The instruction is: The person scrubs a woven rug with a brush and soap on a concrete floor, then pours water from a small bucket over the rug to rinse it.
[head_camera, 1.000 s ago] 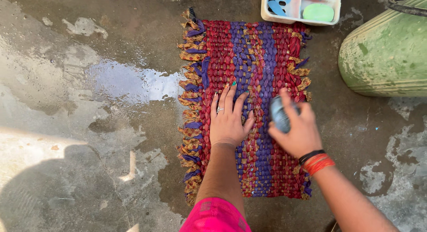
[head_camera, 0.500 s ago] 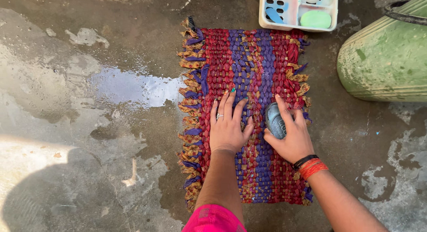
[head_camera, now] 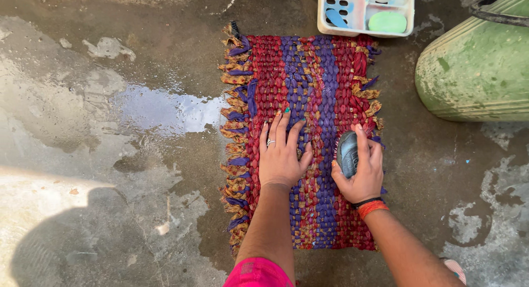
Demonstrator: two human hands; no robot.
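The right hand (head_camera: 361, 174) w/ the grey brush (head_camera: 347, 153) gripped tight has slid nearer, scrubbing the rug (head_camera: 308, 83) (on wet floor) while the left hand (head_camera: 281, 155) presses flat, open; next, likely another firm push.

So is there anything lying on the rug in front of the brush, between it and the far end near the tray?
Nothing visible. The right hand grips the dark scrubbing brush on the red and purple woven rag rug, and the weave ahead is bare up to the white plastic tray. The left hand lies flat beside it, off to one side.
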